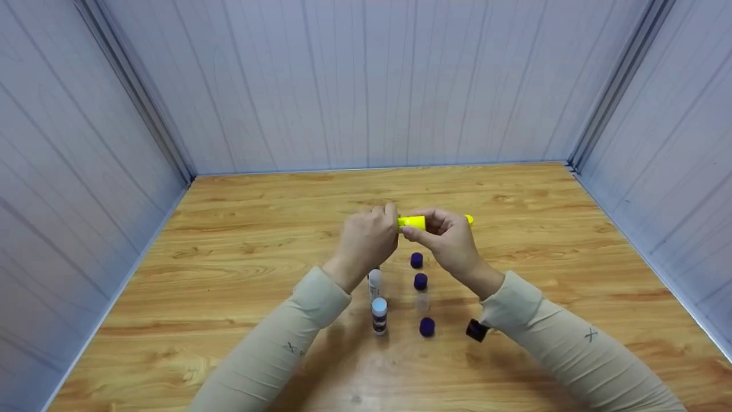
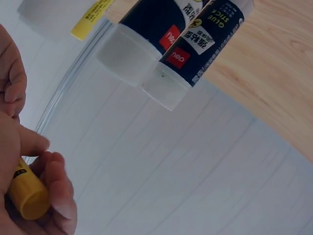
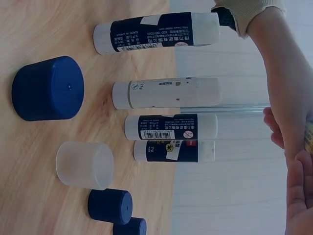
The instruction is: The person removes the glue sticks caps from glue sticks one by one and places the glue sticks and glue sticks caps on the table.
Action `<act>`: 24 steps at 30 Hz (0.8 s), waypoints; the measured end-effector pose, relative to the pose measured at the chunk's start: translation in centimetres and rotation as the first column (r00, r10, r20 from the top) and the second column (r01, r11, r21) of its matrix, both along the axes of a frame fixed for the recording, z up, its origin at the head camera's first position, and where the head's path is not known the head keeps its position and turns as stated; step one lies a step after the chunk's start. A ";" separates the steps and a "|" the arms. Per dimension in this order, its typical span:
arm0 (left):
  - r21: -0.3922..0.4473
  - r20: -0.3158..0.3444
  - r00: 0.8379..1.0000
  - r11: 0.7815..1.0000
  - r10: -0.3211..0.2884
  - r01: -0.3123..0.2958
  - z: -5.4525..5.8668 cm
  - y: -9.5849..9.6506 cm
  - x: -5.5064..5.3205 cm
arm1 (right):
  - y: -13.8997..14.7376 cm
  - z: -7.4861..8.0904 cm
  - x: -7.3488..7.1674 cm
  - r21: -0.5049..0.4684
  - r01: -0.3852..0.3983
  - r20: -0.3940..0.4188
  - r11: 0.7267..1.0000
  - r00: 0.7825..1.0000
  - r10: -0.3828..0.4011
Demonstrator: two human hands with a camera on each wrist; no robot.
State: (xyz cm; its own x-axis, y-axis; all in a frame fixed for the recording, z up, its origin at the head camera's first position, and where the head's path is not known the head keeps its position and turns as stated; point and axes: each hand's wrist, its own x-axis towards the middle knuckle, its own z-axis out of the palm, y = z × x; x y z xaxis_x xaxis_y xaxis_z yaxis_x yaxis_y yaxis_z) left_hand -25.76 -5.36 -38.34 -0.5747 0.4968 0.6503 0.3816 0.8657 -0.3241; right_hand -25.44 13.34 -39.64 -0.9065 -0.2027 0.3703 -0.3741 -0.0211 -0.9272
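A yellow glue stick (image 1: 413,222) is held level between both hands, above the table. My left hand (image 1: 369,234) wraps its left part and hides it. With thumb and fingers, my right hand (image 1: 449,237) pinches the right end. In the left wrist view, the round end of the yellow glue stick (image 2: 32,198) pokes out from the curled fingers. Nearer me, below the hands, stand several uncapped glue sticks (image 1: 379,317), mostly navy-labelled with one white (image 3: 161,93). Beside them is a column of dark blue caps (image 1: 426,327) and one clear cap (image 1: 422,301).
Another yellow object (image 1: 469,219) shows just past my right hand, mostly hidden. A dark block-like item (image 1: 476,330) lies by the right sleeve, its kind unclear. Pale panel walls (image 1: 366,86) enclose the wooden table (image 1: 257,257) at the back and sides.
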 end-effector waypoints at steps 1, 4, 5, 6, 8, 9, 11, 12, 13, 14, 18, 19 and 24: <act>-0.006 0.000 1.000 1.000 -0.008 0.008 -0.1 -0.1 0.0 | 0.0 0.0 0.0 -0.001 -0.007 0.004 1.000 1.000 0.007; 0.000 0.007 0.999 0.999 -0.034 0.034 -0.2 -0.3 0.0 | 0.1 -0.1 0.0 0.016 -0.032 0.008 0.999 0.999 0.032; 0.005 0.011 0.999 0.999 -0.044 0.044 -0.2 -0.4 0.0 | 0.2 -0.1 0.0 0.027 -0.041 0.006 0.999 0.999 0.041; 0.007 0.014 0.999 0.999 -0.051 0.051 -0.2 -0.5 0.0 | 0.3 -0.1 -0.1 0.038 -0.053 0.002 0.998 0.999 0.053; -0.002 0.017 0.998 0.998 -0.058 0.058 -0.2 -0.6 -0.1 | 0.5 -0.1 -0.2 0.066 -0.074 -0.016 0.995 0.997 0.075; -0.009 0.019 0.998 0.998 -0.058 0.058 -0.2 -0.7 -0.1 | 0.6 -0.1 -0.3 0.083 -0.080 -0.027 0.993 0.996 0.082; -0.024 0.027 0.998 0.998 -0.055 0.056 -0.2 -0.8 -0.1 | 0.9 -0.1 -0.4 0.127 -0.087 -0.063 0.988 0.993 0.096; -0.032 0.032 0.998 0.998 -0.052 0.053 -0.2 -0.9 -0.1 | 1.0 -0.1 -0.5 0.156 -0.086 -0.089 0.984 0.991 0.101; -0.037 0.039 0.998 0.998 -0.049 0.050 -0.2 -0.9 -0.1 | 1.1 -0.1 -0.6 0.192 -0.076 -0.121 0.978 0.988 0.101; -0.041 0.047 0.998 0.998 -0.046 0.048 -0.2 -1.0 -0.1 | 1.3 -0.1 -0.7 0.232 -0.060 -0.158 0.971 0.983 0.098; -0.058 0.068 0.997 0.998 -0.032 0.036 -0.4 -1.2 -0.2 | 1.9 -0.2 -1.0 0.369 0.037 -0.334 0.929 0.938 0.095; -0.063 0.071 0.997 0.997 -0.030 0.034 -0.4 -1.2 -0.2 | 2.0 -0.1 -1.0 0.390 0.061 -0.374 0.919 0.922 0.097; -0.079 0.080 0.996 0.996 -0.027 0.033 -0.6 -1.4 -0.2 | 2.3 -0.2 -1.3 0.423 0.128 -0.503 0.897 0.856 0.115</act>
State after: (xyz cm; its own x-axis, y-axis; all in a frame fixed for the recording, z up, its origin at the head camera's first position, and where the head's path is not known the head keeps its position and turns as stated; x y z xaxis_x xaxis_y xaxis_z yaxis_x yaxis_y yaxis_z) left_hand -25.98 -6.78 -38.90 -0.6061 0.5637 0.5611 0.4342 0.8256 -0.3604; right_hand -26.75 15.63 -39.83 -0.6170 -0.4442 0.6496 -0.7869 0.3331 -0.5195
